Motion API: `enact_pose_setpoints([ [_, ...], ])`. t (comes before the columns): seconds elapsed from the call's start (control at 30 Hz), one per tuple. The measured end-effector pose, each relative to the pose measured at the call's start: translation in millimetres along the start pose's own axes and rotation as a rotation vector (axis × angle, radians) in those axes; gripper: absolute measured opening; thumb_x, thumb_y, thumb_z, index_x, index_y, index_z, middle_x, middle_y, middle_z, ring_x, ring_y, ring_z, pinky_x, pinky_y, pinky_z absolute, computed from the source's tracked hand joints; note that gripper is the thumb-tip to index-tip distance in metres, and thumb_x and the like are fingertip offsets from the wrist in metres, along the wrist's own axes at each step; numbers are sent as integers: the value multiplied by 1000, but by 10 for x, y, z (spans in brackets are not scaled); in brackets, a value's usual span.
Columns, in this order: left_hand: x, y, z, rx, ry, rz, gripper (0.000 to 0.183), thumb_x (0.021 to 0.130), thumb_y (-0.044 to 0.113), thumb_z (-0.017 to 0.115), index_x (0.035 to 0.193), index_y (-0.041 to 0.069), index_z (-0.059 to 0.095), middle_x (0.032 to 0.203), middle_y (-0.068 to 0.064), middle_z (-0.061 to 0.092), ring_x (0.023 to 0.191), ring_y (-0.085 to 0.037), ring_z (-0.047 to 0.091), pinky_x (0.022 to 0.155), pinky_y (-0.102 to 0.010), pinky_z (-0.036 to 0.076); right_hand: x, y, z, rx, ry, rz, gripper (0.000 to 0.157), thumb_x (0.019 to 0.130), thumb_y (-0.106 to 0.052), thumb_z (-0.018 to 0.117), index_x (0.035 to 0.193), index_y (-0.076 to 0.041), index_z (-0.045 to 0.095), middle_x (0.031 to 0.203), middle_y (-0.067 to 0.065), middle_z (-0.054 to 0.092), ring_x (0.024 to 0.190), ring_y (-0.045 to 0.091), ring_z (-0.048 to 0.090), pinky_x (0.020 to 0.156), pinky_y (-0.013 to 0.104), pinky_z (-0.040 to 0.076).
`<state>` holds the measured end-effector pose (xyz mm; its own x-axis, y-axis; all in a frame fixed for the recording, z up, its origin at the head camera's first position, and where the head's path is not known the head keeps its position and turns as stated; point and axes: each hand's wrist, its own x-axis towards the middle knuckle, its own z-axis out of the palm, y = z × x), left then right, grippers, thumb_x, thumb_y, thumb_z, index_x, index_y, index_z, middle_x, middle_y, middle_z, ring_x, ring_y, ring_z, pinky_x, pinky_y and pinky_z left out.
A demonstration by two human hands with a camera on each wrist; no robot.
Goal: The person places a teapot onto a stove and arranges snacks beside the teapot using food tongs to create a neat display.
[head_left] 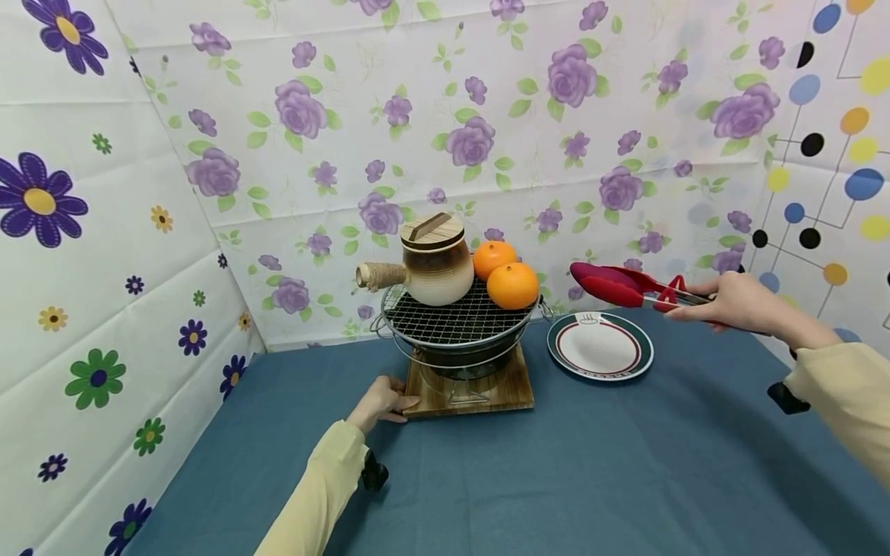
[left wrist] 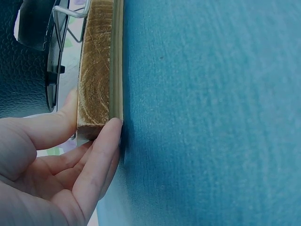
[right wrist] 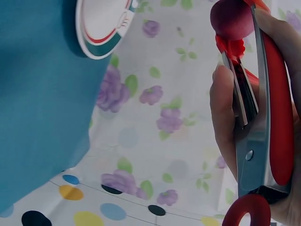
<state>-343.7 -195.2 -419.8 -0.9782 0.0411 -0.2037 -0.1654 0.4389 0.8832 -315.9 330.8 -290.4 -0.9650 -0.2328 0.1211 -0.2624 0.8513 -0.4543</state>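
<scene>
At its front left corner, my left hand [head_left: 381, 400] grips a wooden board [head_left: 516, 386], thumb on top and fingers along the underside. On the board stands a round black grill stove with a wire mesh [head_left: 445, 328]. A clay pot [head_left: 438, 276] with a wooden lid and wrapped handle rests on the mesh, beside two oranges [head_left: 513, 286]. My right hand [head_left: 744, 301] holds red-handled tongs [head_left: 673, 296] in the air above the right side of the table. Their red tips hold a rounded, purple-red thing [right wrist: 231, 20], its kind unclear.
A white plate [head_left: 598, 347] with a green rim lies right of the stove, below the tongs. Blue cloth [head_left: 556, 479] covers the table. Flowered sheets [head_left: 417, 116] hang behind and at the left, a dotted one [head_left: 834, 193] at the right.
</scene>
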Motion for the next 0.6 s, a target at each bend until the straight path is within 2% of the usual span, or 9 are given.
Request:
enact_pose_setpoints([
  [0.23, -21, -3, 4, -3, -1, 27, 54, 81, -1, 67, 122, -20, 37, 115, -35, 41, 88, -37, 55, 61, -36, 55, -45, -103, -99, -18, -4, 3, 82, 75, -51, 68, 127, 8, 46, 51, 4, 53, 47, 21, 53, 44, 30, 39],
  [0.43, -15, -14, 3, 4, -5, 28, 55, 81, -1, 66, 123, -21, 36, 111, -34, 45, 84, -34, 57, 61, -36, 55, -79, -202, -205, -14, -6, -16, 81, 76, -51, 67, 130, 4, 45, 51, 5, 54, 44, 22, 49, 38, 30, 32],
  [0.6, -13, -12, 0, 5, -5, 23, 55, 82, 0, 66, 123, -20, 36, 111, -32, 45, 80, -33, 57, 60, -36, 55, -86, -308, -278, 6, -17, -15, 79, 76, -49, 67, 130, 4, 45, 52, 6, 54, 45, 23, 51, 38, 29, 34],
])
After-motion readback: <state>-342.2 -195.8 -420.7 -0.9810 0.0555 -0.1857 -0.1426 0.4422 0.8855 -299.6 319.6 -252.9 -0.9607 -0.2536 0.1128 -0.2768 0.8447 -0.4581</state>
